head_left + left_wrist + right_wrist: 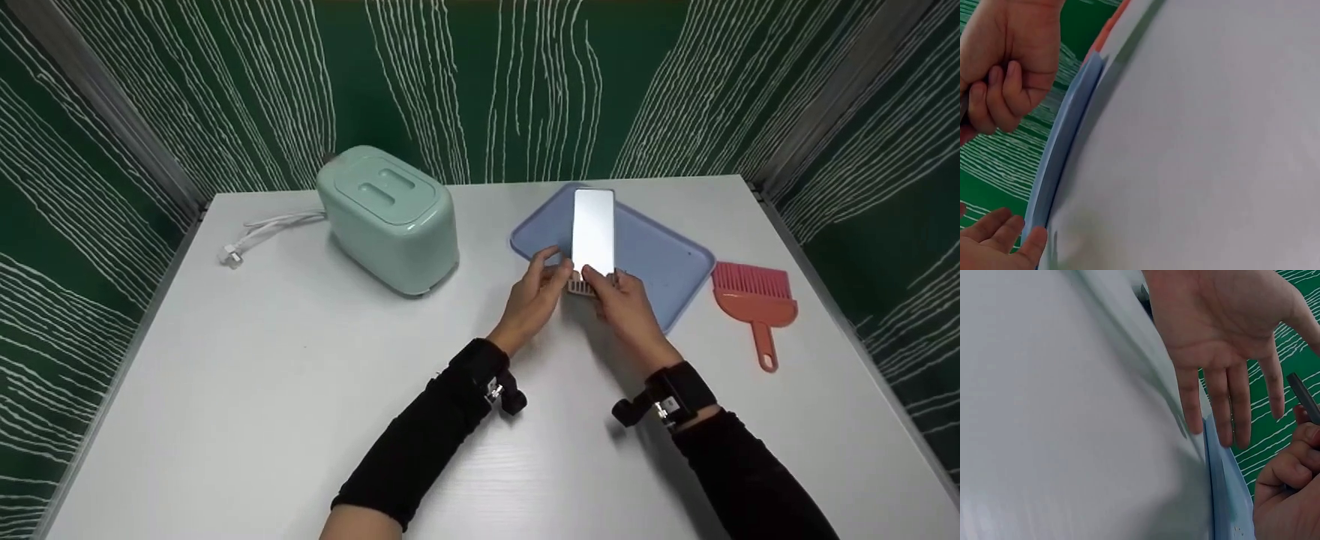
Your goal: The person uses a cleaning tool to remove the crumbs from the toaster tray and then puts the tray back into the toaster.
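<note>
Green wall panels with wavy white lines (480,90), three in view, ran round one white tabletop (300,420). Boxy mint-green toaster (390,225) with a glossy shell: qty one, left half. Pale blue rounded-corner tray (660,262): one, right of centre, set askew. Orange-handled brush with pink bristles (757,300): one, just beside the tray's right corner, bristles away from the person, handle toward them.

Hands: two. Right hand (626,304) was curled round the near end of the flat silvery rectangular slab (594,229), thumb on top. Left hand (531,298) sat just left of that same end, fingers largely straight and spread, no grip; contact with the slab, couldn't tell.

Slab: one, between the hands, held up off the tabletop, its far part in front of the tray in the head view. Long axis ran near-to-far, slotted end toward the person, plain bright end pointing away.

White cord (285,220), one, trailed left from the toaster to one plug (231,256).
</note>
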### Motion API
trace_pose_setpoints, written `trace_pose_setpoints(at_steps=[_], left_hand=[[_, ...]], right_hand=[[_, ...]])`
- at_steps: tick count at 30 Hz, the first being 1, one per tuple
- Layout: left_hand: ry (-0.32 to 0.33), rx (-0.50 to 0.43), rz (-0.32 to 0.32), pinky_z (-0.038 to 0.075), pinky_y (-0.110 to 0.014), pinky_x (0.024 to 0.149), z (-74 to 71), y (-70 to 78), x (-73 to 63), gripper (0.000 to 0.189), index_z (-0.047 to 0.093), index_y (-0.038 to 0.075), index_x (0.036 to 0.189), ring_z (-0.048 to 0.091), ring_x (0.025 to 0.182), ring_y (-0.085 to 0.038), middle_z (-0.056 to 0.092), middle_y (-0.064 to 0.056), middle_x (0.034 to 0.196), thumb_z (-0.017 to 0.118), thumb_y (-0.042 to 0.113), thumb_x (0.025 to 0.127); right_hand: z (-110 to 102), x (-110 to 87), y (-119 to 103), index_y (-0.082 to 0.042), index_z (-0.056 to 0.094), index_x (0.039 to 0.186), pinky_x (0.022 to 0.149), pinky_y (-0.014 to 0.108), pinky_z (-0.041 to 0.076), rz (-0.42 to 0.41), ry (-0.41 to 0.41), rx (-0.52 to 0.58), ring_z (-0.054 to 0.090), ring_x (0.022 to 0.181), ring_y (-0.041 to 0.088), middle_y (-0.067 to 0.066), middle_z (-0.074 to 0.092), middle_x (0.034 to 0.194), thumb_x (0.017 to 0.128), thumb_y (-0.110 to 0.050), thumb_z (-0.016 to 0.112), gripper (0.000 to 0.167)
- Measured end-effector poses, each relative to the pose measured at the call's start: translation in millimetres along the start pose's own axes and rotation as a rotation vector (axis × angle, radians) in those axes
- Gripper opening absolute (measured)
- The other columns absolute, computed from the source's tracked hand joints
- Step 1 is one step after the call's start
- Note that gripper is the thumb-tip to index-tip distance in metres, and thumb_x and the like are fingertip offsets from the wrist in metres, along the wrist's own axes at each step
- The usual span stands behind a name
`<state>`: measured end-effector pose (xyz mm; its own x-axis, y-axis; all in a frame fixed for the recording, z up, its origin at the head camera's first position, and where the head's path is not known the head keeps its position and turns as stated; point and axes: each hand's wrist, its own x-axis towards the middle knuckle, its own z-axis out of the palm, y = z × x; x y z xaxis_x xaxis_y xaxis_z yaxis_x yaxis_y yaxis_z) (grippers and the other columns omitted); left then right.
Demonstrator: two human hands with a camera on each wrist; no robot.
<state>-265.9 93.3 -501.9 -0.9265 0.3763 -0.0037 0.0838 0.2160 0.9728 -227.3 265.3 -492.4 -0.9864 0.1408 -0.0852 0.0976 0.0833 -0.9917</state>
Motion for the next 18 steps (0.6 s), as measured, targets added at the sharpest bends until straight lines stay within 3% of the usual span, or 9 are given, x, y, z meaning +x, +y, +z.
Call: trace_pose_setpoints(at_steps=[5,12,18], left_hand=[[-0.023,0.122,0.057,0.047,-0.049,0.121,-18.2,6.7,1.3,0.077,0.034,0.025,0.167,0.051,0.152,-0.030,0.045,-0.014,0.169,0.062,0.057,0.103],[-0.034,0.417,0.130,0.040,-0.053,0.127,-41.9,24.3,0.4,0.098,0.023,0.021,0.173,0.039,0.160,-0.030,0.036,-0.012,0.174,0.067,0.065,0.098],[-0.032,0.630,0.181,0.037,-0.057,0.128,-60.0,38.3,-4.6,0.104,0.019,0.021,0.174,0.034,0.162,-0.035,0.031,-0.015,0.176,0.066,0.070,0.096]], right_hand=[[-2.3,0.5,-0.7,-0.017,0.052,0.073,0.052,0.021,0.033,0.020,-0.044,-0.066,0.036,0.051,0.004,-0.013,0.042,0.055,0.107,-0.046,0.066,0.047],[-6.1,0.7,0.6,-0.015,0.053,0.077,0.052,0.021,0.031,0.037,-0.081,-0.117,0.035,0.052,0.004,-0.014,0.040,0.055,0.106,-0.049,0.065,0.047],[-10.4,0.2,0.9,-0.004,0.069,0.102,0.053,0.021,0.030,0.070,-0.119,-0.126,0.033,0.053,0.004,-0.014,0.040,0.057,0.107,-0.050,0.063,0.047]])
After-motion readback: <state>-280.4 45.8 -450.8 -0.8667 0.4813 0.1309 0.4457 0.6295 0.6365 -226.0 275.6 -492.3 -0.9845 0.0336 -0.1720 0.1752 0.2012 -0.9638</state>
